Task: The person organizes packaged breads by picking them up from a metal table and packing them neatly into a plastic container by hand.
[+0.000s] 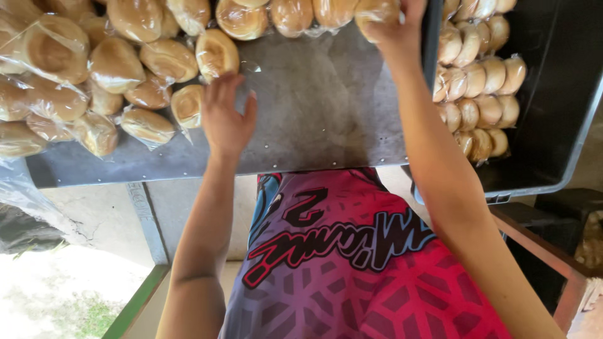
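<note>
- Red and purple patterned shirt (pixel 352 263) fills the lower frame, closest to the lens, both bare forearms reaching up from it.
- Right hand (pixel 392 25) at the top edge, fingers curled around a wrapped bun (pixel 375 11); that bun sits at the right end of the back row on the table, just beside the crate edge.
- Left hand (pixel 226 116) open, fingers spread and loose, holding nothing; fingertips just short of a wrapped bun (pixel 217 53), palm hovering over bare metal. Whether it touches the surface, cannot tell.
- Small bun (pixel 187 105) just left of the left hand, near the wrist side.
- Grey metal table (pixel 320 107) bare in the middle between the two hands.
- Pile of plastic-wrapped buns (pixel 81 75) heaped over the table's left part, more along the back edge.
- Dark plastic crate (pixel 553 94) at right, touching the table edge, with packed buns (pixel 477 88) stacked in rows against its left wall.
- Rusty metal frame (pixel 540 245) under the crate.
- Concrete floor (pixel 75 220) lower left.
</note>
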